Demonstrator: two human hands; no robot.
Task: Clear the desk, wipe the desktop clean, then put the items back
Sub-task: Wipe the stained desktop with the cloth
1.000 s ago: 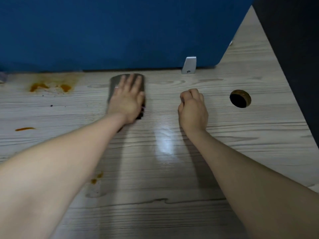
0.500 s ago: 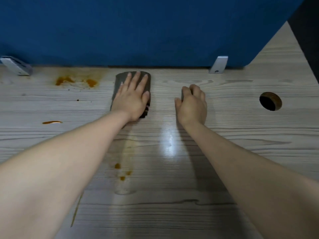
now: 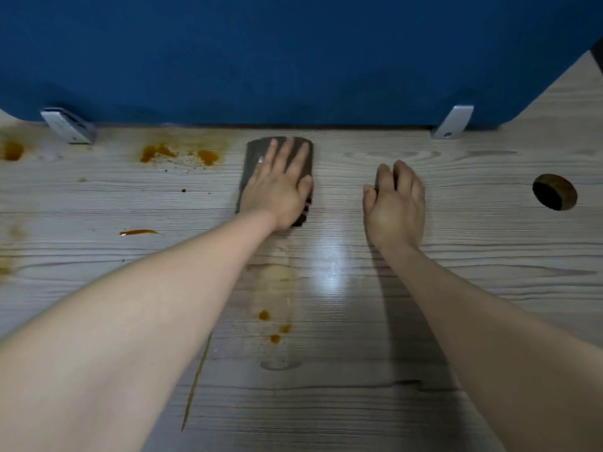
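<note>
The left hand (image 3: 277, 187), fingers spread flat, presses a grey cloth (image 3: 253, 158) near the desk's (image 3: 456, 256) far edge; the right hand (image 3: 394, 207) rests loosely curled beside it, holding nothing.

The left hand (image 3: 277, 190) lies flat on the grey wiping cloth (image 3: 254, 158), which lies on the pale wood-grain table (image 3: 456, 256); its fingers (image 3: 287, 154) reach toward the blue partition panel (image 3: 293, 60) just behind the cloth. Left of these fingers lie the orange-brown spill stains (image 3: 160, 153). The right hand (image 3: 396, 207) rests on the table to their right, and farther right is the round cable hole (image 3: 554, 191).
</note>
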